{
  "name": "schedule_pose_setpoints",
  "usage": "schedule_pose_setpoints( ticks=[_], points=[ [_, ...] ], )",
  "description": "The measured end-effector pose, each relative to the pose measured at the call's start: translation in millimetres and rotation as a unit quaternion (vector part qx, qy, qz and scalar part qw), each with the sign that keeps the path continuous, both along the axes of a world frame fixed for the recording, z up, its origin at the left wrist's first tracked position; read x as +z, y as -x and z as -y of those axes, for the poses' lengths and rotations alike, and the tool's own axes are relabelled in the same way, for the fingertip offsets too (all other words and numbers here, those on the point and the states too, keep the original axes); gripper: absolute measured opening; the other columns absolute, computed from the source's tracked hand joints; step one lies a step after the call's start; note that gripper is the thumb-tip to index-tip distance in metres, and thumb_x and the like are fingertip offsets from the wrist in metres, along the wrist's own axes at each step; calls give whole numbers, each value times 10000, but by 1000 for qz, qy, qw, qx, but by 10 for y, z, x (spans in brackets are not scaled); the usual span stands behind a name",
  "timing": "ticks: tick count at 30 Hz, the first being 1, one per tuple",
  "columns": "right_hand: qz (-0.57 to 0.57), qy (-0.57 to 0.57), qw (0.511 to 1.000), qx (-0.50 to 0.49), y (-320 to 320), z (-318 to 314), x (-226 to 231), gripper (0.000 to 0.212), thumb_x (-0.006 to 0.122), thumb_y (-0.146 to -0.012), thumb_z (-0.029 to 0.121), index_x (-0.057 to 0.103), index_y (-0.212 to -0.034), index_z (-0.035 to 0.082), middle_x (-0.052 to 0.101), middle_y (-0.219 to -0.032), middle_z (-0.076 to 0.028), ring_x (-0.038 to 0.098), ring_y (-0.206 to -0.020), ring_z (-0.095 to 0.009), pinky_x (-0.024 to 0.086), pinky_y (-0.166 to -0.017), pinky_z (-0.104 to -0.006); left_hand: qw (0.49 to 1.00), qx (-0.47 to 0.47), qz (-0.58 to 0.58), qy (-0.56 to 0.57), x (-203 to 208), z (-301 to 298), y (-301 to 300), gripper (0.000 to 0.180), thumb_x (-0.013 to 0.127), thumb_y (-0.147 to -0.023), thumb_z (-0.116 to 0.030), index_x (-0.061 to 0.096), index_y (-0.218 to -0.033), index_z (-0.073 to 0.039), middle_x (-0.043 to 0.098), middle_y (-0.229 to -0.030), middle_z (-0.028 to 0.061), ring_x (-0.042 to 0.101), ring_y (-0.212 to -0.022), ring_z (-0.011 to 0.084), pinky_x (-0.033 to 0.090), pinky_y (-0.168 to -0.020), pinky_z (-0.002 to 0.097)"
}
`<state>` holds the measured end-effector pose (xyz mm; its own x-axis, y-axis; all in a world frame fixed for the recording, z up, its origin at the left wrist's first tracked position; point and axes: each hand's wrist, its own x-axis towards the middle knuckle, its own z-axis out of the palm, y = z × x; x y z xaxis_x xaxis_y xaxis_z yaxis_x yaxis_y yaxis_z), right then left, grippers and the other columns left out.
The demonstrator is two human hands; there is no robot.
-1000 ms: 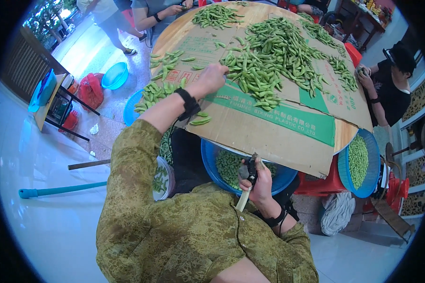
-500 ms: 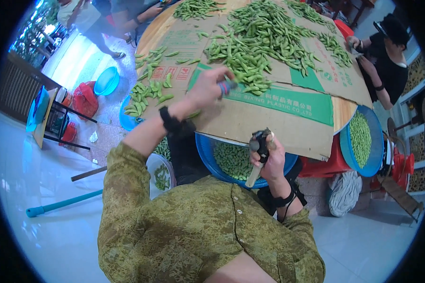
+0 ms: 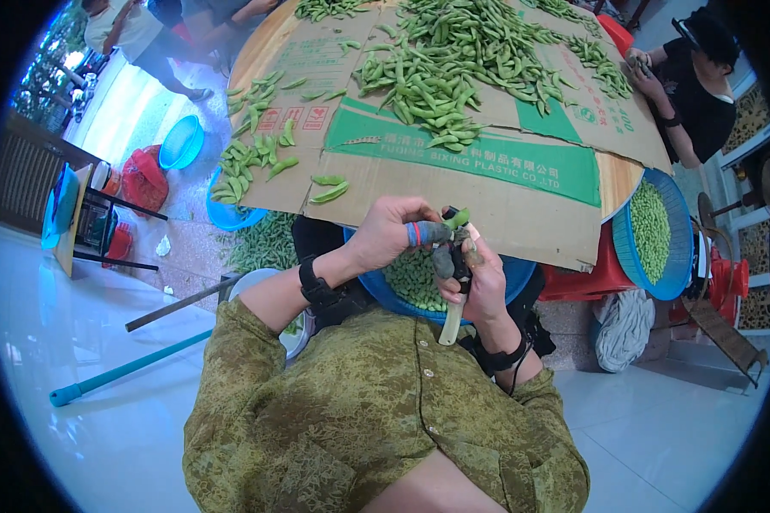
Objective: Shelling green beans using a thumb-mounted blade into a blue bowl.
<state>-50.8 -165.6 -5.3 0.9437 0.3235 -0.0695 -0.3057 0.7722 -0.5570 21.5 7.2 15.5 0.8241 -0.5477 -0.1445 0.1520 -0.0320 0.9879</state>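
Observation:
My left hand (image 3: 392, 232), its fingers wrapped in red, blue and grey bands, pinches a green bean pod (image 3: 459, 219). It meets my right hand (image 3: 481, 278) just beyond the cardboard's near edge. In my right hand is a small tool with a pale flat handle (image 3: 451, 325); its dark upper part is mostly covered by my fingers. Below both hands sits a blue basin (image 3: 375, 286) of shelled green beans (image 3: 415, 285). A large heap of pods (image 3: 453, 64) lies on the cardboard (image 3: 385, 184), and two loose pods (image 3: 329, 191) lie near my left wrist.
A smaller pod pile (image 3: 252, 158) lies at the cardboard's left. A second blue basin of beans (image 3: 650, 227) stands at the right beside a red stool (image 3: 577, 278). Another person (image 3: 689, 90) works at the far right. A teal pole (image 3: 133, 368) slants at lower left.
My left hand has come back from the pod heap toward my right hand, bringing a pod to the tool. My right hand has shifted slightly left and stays closed on the tool.

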Motion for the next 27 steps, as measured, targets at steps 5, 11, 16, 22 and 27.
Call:
schedule_pose_setpoints(
  ticks=[5, 11, 16, 22, 27],
  points=[
    [12, 21, 1000, -1, 5, -3, -70, 461, 411, -994, 235, 311, -1415, 77, 577, -1022, -92, 389, -512, -77, 335, -406, -198, 1000, 2, 30, 5, -60, -11, 53, 122, 615, -875, -72, 619, -978, -7, 626, -816, -1, 545, -689, 42, 431, -565, 200],
    [-11, -1, 1000, 4, 3, -15, -39, 455, 417, -990, 227, 321, -1407, 73, 574, -1015, -95, 386, -508, -79, 336, -402, -196, 999, -15, 45, 18, -76, -44, 44, 118, 589, -891, -69, 606, -989, -6, 628, -843, 6, 555, -705, 52, 443, -581, 208],
    [-3, -18, 1000, 9, 14, 2, -26, 461, 433, -984, 231, 326, -1408, 85, 573, -1011, -96, 390, -506, -83, 336, -400, -204, 999, -20, 35, 1, -62, -42, 38, 109, 589, -888, -64, 607, -981, -10, 626, -845, 11, 557, -709, 55, 444, -584, 207],
    [-7, 19, 1000, -9, 28, -18, -26, 443, 455, -978, 229, 370, -1380, 65, 580, -956, -83, 390, -482, -83, 333, -391, -209, 996, -13, 83, 12, -152, -44, 58, 114, 603, -881, -68, 610, -975, -4, 636, -837, 12, 582, -731, 80, 472, -623, 232],
    [-22, 40, 999, -20, 28, -1, -94, 410, 475, -971, 221, 422, -1337, 45, 577, -871, -69, 382, -463, -79, 333, -381, -205, 947, -22, 303, -105, -77, -83, 46, 119, 604, -878, -64, 610, -975, 6, 647, -856, 15, 618, -763, 120, 498, -681, 259]
  ],
)
